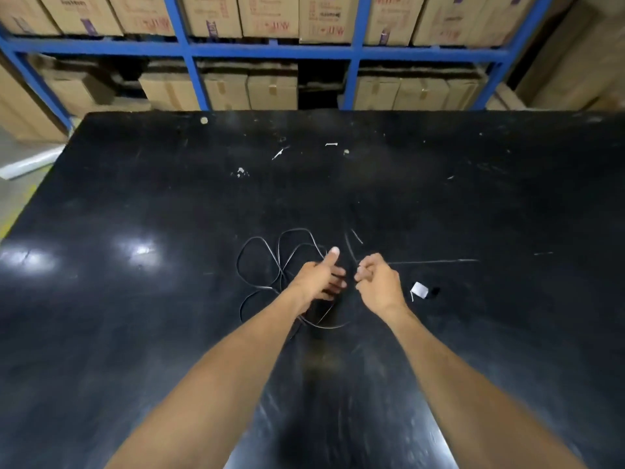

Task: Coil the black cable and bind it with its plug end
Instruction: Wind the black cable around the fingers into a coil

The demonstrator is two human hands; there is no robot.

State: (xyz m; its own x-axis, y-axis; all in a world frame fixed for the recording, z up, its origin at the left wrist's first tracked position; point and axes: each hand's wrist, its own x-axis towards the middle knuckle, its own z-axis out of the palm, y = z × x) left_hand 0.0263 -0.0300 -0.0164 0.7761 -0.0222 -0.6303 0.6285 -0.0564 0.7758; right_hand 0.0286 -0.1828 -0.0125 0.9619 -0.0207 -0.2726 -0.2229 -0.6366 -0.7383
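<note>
The black cable (279, 252) lies in several loose, overlapping loops on the black table (162, 204), just ahead of me. My left hand (319, 277) rests over the right side of the loops, thumb raised and fingers stretched toward the right hand; I see no strand gripped in it. My right hand (377, 282) is closed in a fist, pinching a strand of the cable. From that fist one stretch runs straight to the right across the table. The plug end (420, 289), a small shiny block, lies on the table just right of my right wrist.
Small white scraps and specks (331, 144) dot the far half of the table. Beyond its far edge stands a blue metal rack (270, 50) filled with cardboard boxes. The floor shows at the left past the table edge.
</note>
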